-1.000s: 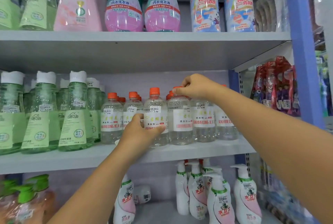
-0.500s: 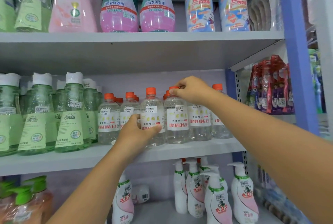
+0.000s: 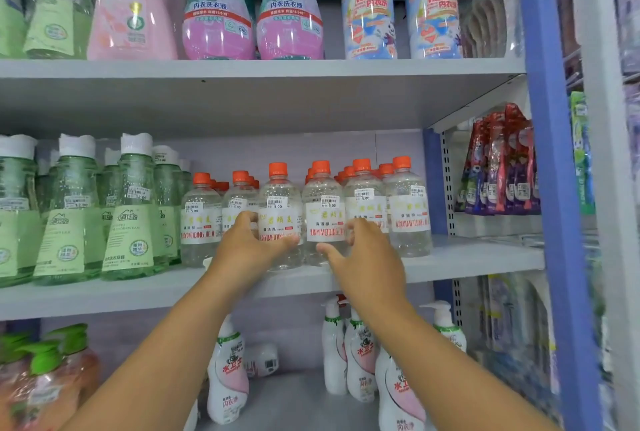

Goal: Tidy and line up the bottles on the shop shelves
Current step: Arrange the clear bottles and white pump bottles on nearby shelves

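Observation:
A row of clear bottles with orange caps and white labels stands on the middle shelf point(image 3: 467, 259), with more of them behind. My left hand point(image 3: 249, 247) grips the lower part of one front-row clear bottle point(image 3: 280, 195), thumb across its label. My right hand point(image 3: 363, 257) curls round the neighbouring clear bottle point(image 3: 323, 202) on its right, thumb low at the front and fingers on its right side. Both bottles stand upright on the shelf, close together. Two more front-row bottles point(image 3: 408, 208) stand to the right of them, and two point(image 3: 201, 212) to the left.
Tall green bottles with white caps point(image 3: 128, 215) fill the left of the same shelf. Pink and blue detergent bottles point(image 3: 218, 14) stand on the shelf above. White pump bottles point(image 3: 227, 375) sit below. A blue upright post point(image 3: 550, 188) and hanging toothbrush packs point(image 3: 502, 167) are at the right.
My right hand has let go of the bottle's orange cap and dropped to the bottle's body. My left hand stays on the neighbouring bottle. The camera moved closer.

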The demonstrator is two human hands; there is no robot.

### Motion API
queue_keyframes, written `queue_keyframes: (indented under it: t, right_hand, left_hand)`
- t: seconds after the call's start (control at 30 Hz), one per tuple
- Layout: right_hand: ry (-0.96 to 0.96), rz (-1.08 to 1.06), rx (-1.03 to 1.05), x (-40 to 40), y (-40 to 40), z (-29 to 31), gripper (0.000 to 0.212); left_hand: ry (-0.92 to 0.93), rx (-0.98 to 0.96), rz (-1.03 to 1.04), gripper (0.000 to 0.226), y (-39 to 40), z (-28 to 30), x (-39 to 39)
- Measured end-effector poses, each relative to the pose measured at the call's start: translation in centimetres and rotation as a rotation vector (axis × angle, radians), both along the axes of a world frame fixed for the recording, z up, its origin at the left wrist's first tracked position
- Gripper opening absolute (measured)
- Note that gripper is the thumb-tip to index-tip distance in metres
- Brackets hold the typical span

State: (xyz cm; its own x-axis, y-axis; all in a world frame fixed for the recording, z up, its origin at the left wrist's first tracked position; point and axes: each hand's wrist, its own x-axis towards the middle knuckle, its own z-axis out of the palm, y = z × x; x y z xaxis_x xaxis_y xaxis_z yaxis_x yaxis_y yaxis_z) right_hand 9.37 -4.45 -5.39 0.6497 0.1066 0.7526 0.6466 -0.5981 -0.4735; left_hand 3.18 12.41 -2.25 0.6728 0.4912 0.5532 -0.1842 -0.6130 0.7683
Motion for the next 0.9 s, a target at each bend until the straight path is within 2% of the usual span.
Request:
queue_keyframes:
  t: [0.23,0.33,0.43,0.5,0.53,0.57,0.63,0.73,0.83,0.9]
  right_hand:
    - [-0.002,-0.037,-0.002,-0.1,1.0,0.4,0.051]
    - [-0.037,0.026,0.009,-0.3,0.4,0.0,0.049]
    - [-0.197,0.217,0.173,-2.0,-1.3,-2.7,0.041]
    - [-0.34,0.279,0.291,-3.3,-2.4,-6.2,0.029]
    - [-0.339,0.296,0.313,-3.6,-2.5,-8.3,0.027]
    - [-0.256,0.322,0.317,-3.5,-2.2,-10.5,0.027]
    - [0.065,0.366,0.287,-2.6,-0.6,-14.3,0.033]
    - [0.471,0.349,0.162,-0.6,2.1,-18.9,0.047]
    - [0.642,0.351,0.05,1.2,4.5,-21.9,0.054]
    - [0.692,0.339,0.024,2.5,6.4,-23.4,0.055]
  left_hand:
    - [0.036,0.094,0.047,0.069,-0.3,-0.2,-0.4]
    - [0.035,0.195,0.149,0.054,-1.2,-0.5,-0.9]
    - [-0.19,0.355,0.208,0.053,-2.8,-3.3,-2.5]
    - [-0.373,0.361,0.184,0.048,-4.1,-7.0,-4.2]
    - [-0.44,0.345,0.181,0.04,-4.4,-9.2,-4.8]
    - [-0.463,0.318,0.18,0.031,-4.4,-11.5,-5.0]
    - [-0.357,0.188,0.152,0.021,-3.6,-15.9,-4.4]
    - [0.03,-0.016,0.094,0.024,-1.1,-20.9,-2.7]
    - [0.331,-0.137,0.044,0.047,1.6,-24.1,-1.6]
    - [0.378,-0.227,0.024,0.052,3.3,-25.2,-0.8]
